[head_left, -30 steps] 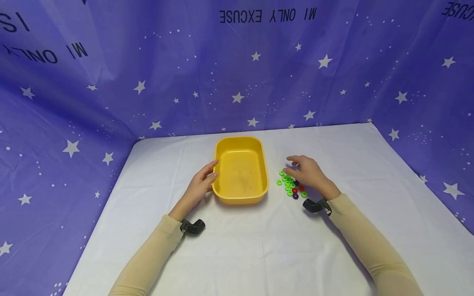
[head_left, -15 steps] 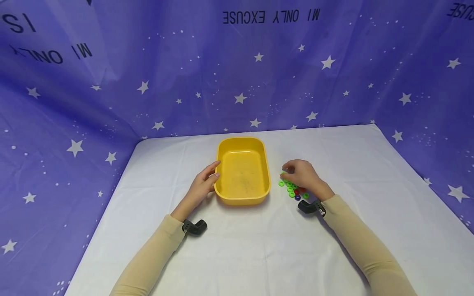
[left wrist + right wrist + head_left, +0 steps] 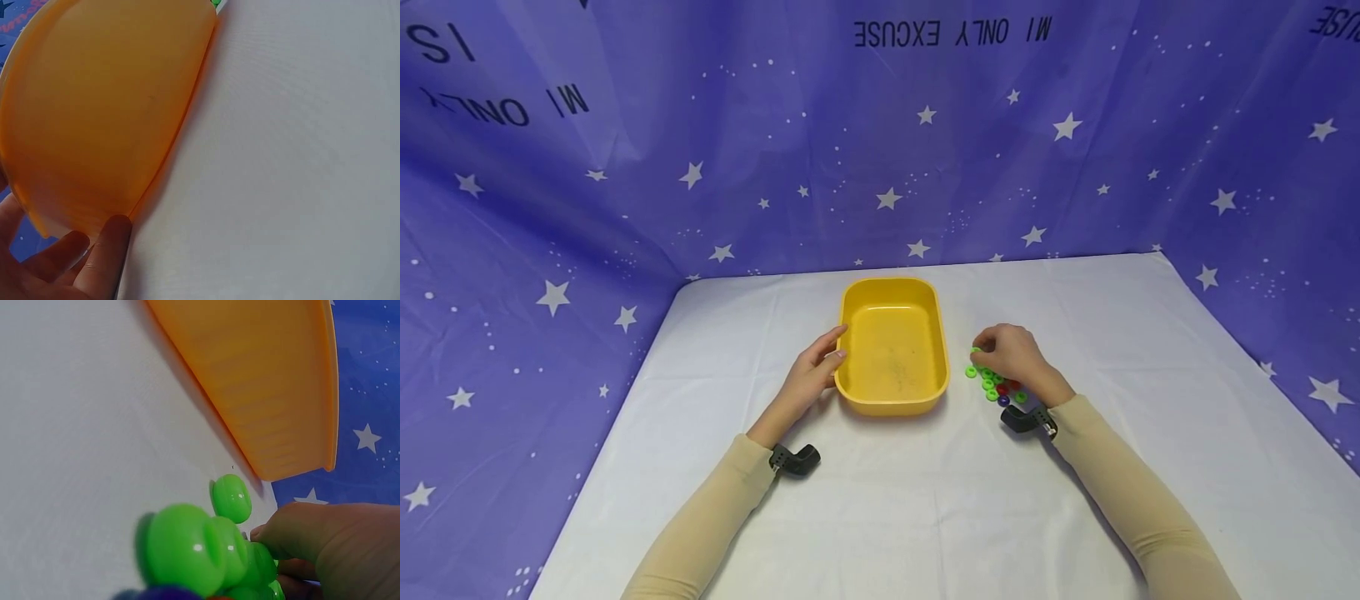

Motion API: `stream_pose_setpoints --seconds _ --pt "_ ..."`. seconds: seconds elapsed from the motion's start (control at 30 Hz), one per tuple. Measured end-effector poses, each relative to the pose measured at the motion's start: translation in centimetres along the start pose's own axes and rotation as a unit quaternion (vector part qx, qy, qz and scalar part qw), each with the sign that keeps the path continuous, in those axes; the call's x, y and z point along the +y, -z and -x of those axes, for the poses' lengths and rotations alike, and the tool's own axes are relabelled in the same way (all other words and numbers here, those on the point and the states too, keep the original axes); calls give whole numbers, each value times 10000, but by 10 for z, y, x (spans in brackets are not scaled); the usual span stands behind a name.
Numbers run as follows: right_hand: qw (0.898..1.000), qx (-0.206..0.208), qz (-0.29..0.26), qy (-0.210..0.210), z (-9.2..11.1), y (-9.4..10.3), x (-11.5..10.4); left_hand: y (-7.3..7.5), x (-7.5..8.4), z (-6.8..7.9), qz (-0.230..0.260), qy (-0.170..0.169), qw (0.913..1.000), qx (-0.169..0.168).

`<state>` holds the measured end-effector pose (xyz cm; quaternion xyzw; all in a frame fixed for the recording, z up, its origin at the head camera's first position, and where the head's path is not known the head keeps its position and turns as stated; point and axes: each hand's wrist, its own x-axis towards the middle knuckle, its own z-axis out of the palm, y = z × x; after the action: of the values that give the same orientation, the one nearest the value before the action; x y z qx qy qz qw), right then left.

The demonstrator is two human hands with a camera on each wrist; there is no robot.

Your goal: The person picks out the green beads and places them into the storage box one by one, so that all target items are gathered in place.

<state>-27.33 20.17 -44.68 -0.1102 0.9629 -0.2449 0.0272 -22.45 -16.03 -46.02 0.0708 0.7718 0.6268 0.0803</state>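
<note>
A yellow rectangular bin (image 3: 891,408) stands on the white cloth. My left hand (image 3: 808,375) rests against its left side, with fingertips and thumb at the wall; in the left wrist view the fingers (image 3: 107,256) touch the translucent bin wall (image 3: 112,112). To the right of the bin lies a small pile of bright green rings (image 3: 992,395), along with red pieces (image 3: 1002,389) and a dark purple one (image 3: 1003,401). At the pile's far end my right hand (image 3: 1013,354) pinches a green ring between thumb and fingers, and the hand partly covers the pile.
The white cloth (image 3: 880,508) covers the table. A purple curtain (image 3: 820,150) with stars hangs behind and at both sides. In the right wrist view, one green ring (image 3: 232,499) lies apart between the pile and the bin (image 3: 262,375).
My right hand has come down and slightly left onto the green rings, and its fingers have closed on one. My left hand stays at the bin.
</note>
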Motion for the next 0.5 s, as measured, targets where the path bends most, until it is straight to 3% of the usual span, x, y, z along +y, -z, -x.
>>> stream_pose_setpoints --seconds 0.5 --pt "9997 157 50 205 0 -2 3 -1 1 1 -50 -1 10000 17"
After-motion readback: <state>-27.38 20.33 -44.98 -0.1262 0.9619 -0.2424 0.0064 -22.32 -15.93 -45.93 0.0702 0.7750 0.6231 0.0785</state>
